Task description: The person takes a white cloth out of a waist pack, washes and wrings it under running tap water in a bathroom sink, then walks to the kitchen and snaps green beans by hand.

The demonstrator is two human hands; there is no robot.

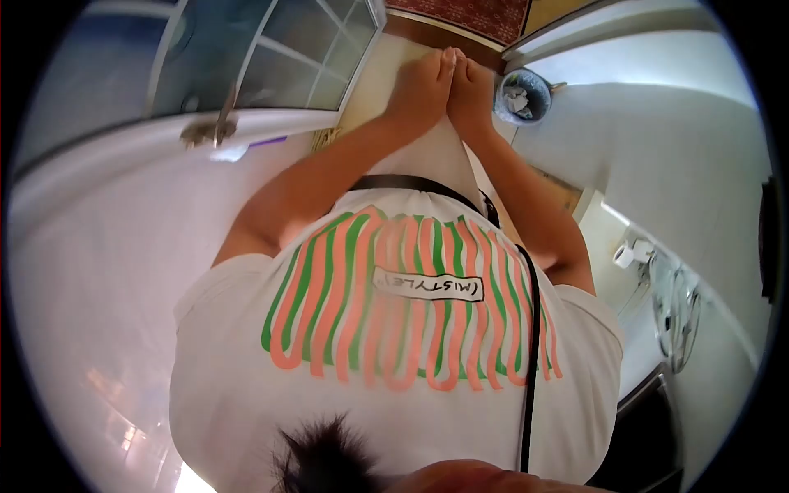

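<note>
My left hand [419, 89] and my right hand [471, 89] meet at the top middle of the view, thumbs side by side. Both arms reach forward from my white T-shirt [234, 345], which has pink and green stripes and a small text label. The fingers curl in and point away from the camera, so whatever they may hold is hidden. Pale trousers [436, 160] with a black waistband show between my forearms, just behind the hands. A black strap [532, 353] runs down the right side of the shirt.
A white door with glass panes [300, 62] and a metal handle [215, 130] stands at left. A grey bin [534, 82] with crumpled paper sits beyond my right hand. A coiled hose [675, 320] hangs at the right wall. A red patterned rug [477, 15] lies past the threshold.
</note>
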